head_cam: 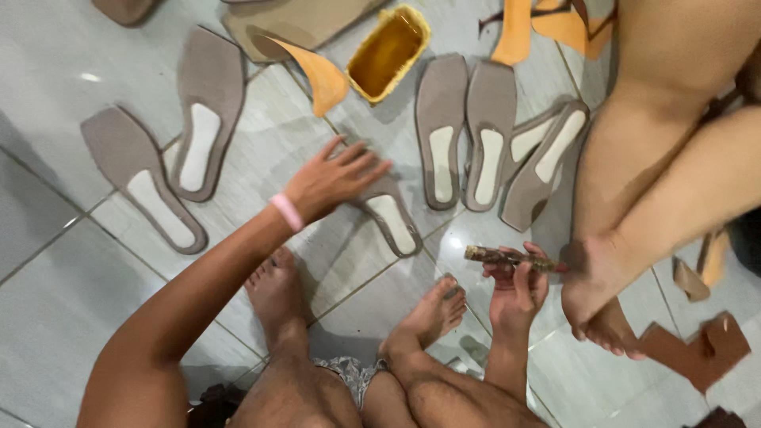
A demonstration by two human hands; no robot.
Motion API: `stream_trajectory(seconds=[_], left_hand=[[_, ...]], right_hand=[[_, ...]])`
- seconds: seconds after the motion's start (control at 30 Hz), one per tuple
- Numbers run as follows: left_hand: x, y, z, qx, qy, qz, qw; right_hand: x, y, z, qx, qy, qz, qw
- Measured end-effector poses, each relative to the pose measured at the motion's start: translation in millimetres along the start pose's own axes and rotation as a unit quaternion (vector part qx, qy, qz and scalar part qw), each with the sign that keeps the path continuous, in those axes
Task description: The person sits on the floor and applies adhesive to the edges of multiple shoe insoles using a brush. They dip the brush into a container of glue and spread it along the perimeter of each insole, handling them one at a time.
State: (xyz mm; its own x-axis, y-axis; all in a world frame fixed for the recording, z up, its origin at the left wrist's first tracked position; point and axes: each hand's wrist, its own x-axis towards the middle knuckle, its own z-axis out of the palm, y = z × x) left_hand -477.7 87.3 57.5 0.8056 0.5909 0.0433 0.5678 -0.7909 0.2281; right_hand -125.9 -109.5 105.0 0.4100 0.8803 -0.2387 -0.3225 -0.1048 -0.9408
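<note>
While the left hand lies open and flat on a grey insole mid-floor and the right hand grips a glue-caked brush, the wet tip could smear the tiles or the nearby foot.

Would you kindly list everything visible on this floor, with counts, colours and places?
Insoles: seven, grey with white pads, spread across the tiled floor; one lies under the left hand.
Tub: one, yellow, holding amber liquid, top centre.
Tan cut pieces: several, orange-tan, along the top.
Brown scraps: a few, lower right.
Another person's legs: right side, foot beside the brush.
Wristband: one, pink, left wrist.
Left hand: pressed flat on an insole.
Right hand: gripping a brown brush.
Own feet: two, bare, bottom centre.
</note>
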Motion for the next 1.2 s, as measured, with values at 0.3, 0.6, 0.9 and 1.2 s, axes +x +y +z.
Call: stream_trajectory(seconds=[0.3, 0.6, 0.9, 1.2], left_hand=[[18.3, 5.6, -9.6, -0.109, 0.149, -0.038, 0.982], [-77.3, 24.0, 36.7, -0.466, 0.207, -0.43, 0.745], [-10.7, 40.7, 56.9, -0.599, 0.295, -0.246, 0.702], [-144.3, 8.1, 17.9, -0.412, 0.44, -0.509, 0.614]], right_hand=[[9.2, -6.2, -2.1, 0.02, -0.003, -0.018, 1.0], [50.5, -30.2, 23.2, -0.029, -0.074, -0.022, 0.997], [52.8, -34.1, 30.9, -0.033, -0.123, -0.03, 0.991], [116.0, -55.1, -2.7, -0.111, -0.157, -0.06, 0.979]])
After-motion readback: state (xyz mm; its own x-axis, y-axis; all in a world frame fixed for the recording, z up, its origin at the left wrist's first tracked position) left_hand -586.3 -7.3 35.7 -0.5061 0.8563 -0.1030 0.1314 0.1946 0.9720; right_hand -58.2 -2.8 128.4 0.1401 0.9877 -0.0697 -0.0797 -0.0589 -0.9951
